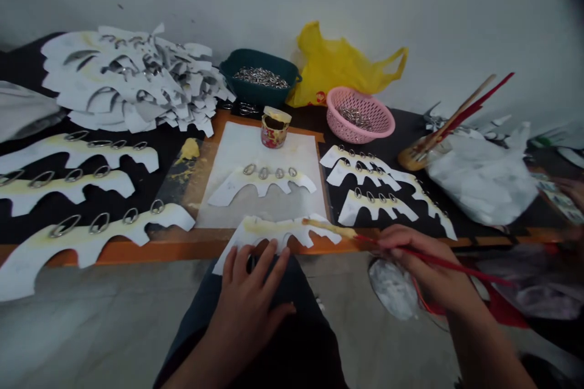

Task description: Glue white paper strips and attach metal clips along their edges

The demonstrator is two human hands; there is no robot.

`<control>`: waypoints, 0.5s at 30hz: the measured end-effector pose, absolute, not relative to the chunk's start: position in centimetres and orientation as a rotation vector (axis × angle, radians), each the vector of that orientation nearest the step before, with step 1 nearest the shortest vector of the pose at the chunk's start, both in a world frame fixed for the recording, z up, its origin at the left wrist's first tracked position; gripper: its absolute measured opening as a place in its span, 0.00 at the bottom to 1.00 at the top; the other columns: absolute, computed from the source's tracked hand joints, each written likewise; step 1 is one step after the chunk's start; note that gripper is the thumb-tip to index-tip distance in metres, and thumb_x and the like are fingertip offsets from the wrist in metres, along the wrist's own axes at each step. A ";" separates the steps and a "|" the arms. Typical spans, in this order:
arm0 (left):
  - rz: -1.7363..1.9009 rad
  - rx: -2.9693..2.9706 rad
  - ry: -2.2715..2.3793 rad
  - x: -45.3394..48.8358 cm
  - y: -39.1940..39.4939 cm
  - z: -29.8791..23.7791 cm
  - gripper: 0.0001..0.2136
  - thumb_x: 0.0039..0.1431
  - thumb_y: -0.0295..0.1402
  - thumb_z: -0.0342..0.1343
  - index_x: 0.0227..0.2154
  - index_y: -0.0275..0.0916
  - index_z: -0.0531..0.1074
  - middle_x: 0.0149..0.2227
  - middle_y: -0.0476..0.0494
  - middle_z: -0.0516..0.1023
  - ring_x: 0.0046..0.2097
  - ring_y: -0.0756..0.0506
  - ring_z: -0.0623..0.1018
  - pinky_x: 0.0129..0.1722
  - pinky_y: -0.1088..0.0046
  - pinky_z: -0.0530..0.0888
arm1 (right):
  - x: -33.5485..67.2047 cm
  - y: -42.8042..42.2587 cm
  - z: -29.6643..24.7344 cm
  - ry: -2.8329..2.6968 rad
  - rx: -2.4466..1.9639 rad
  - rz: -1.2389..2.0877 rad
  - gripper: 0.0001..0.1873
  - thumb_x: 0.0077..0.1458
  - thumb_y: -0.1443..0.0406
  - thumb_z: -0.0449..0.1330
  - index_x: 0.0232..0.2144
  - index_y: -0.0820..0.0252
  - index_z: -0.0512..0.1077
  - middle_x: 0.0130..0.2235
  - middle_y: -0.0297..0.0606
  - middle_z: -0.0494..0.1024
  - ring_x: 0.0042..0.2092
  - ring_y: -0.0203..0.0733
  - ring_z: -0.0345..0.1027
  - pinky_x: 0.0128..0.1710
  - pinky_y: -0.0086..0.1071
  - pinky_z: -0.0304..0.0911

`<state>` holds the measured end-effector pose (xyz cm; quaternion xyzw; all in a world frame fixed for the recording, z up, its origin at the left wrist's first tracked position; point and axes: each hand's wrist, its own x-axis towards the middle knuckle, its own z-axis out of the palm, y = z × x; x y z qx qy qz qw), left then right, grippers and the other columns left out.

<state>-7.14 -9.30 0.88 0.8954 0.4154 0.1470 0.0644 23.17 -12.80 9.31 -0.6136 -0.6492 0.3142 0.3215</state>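
White scalloped cut-out (274, 236) lies at the front edge of the black, orange-rimmed bench (191, 252), directly under the left hand (244, 310), with a yellow glue-like band along its upper edge. The left fingers (269, 261) are spread open and press flat on the cut-out's lower edge, holding nothing. To their right, the right hand (424, 270) has its fingers curled closed around a long red-handled brush (456, 266), whose yellow-coated head (328, 228) lies along the cut-out's upper edge. Just ahead of the fingers, a translucent white sheet (255, 146) carries a similar cut-out with four metal rings (260, 189) and a small label-wrapped tin (275, 134) holding a dark substance. Left of the fingers lie larger ringed white cut-outs (86, 176), with a loose heap of white cut-outs (132, 79) farther ahead. Well ahead of the fingers sit a teal basket of metal rings (260, 76), a crumpled yellow plastic bag (337, 67) and a pink mesh basket (358, 115). To the right are smaller ringed white cut-outs (369, 206) and a white plastic bag (479, 176)
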 end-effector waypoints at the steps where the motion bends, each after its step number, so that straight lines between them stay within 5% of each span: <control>1: 0.448 2.708 1.255 -7.1 -9.3 0.9 0.34 0.47 0.41 0.61 0.58 0.44 0.60 0.60 0.45 0.63 0.53 0.30 0.62 0.54 0.44 0.58 | 23.2 -12.9 9.4 -1.733 -1.608 0.791 0.07 0.56 0.67 0.56 0.35 0.54 0.74 0.38 0.38 0.74 0.39 0.39 0.70 0.37 0.29 0.65; 15: 0.424 2.705 1.284 -7.0 -9.2 1.0 0.33 0.47 0.43 0.60 0.58 0.43 0.60 0.59 0.44 0.64 0.53 0.30 0.62 0.53 0.44 0.60 | 25.7 -14.4 10.7 -1.900 -1.678 0.598 0.09 0.54 0.68 0.57 0.34 0.52 0.77 0.40 0.38 0.74 0.40 0.39 0.72 0.36 0.27 0.67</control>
